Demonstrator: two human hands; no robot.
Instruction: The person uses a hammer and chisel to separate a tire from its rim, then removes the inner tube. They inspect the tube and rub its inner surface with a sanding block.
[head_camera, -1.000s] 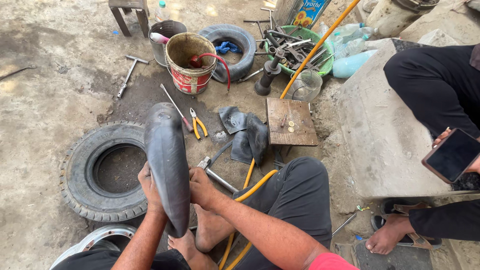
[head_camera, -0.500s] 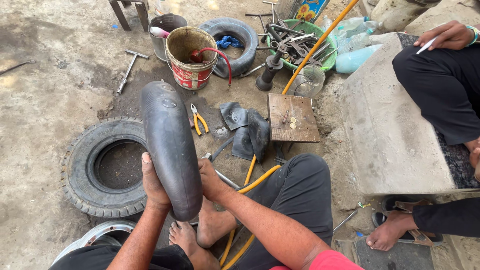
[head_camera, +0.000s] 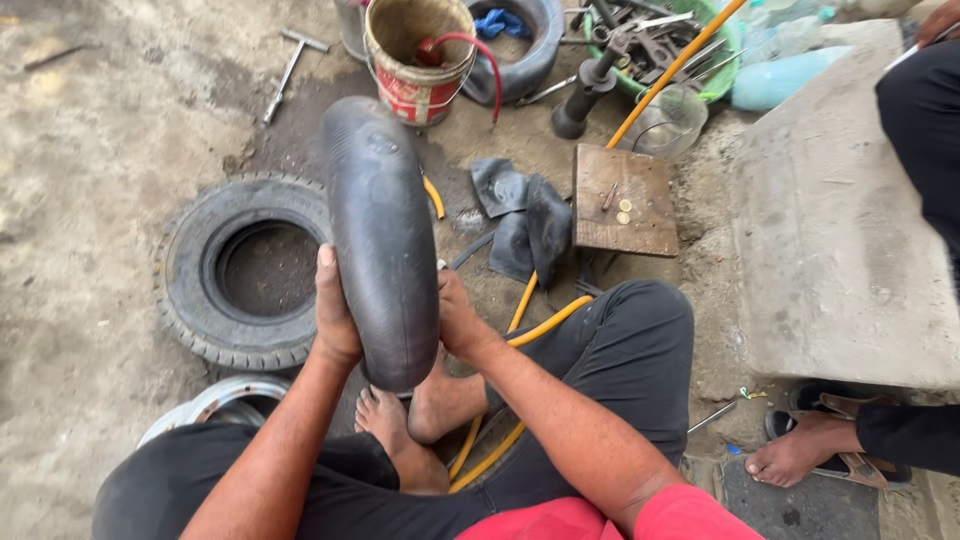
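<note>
I hold an inflated black rubber inner tube (head_camera: 380, 230) upright between both hands, above my bare feet. My left hand (head_camera: 335, 315) presses its left side and my right hand (head_camera: 458, 318) grips its right side near the lower end. The tube's top reaches toward a red-and-tan bucket (head_camera: 418, 55). A small black tyre (head_camera: 205, 290) lies flat on the ground just left of the tube.
A metal wheel rim (head_camera: 215, 405) lies by my left knee. A yellow hose (head_camera: 530, 325) runs under my leg. Rubber scraps (head_camera: 525, 215), a wooden board (head_camera: 625, 200), a green tub of tools (head_camera: 660, 40) and a concrete slab (head_camera: 850, 230) lie right. Another person's sandalled foot (head_camera: 810, 450) rests lower right.
The view has tipped down and closer. I have raised the tube slightly and my hands have shifted along its sides; the pliers beside it are hidden behind it.
</note>
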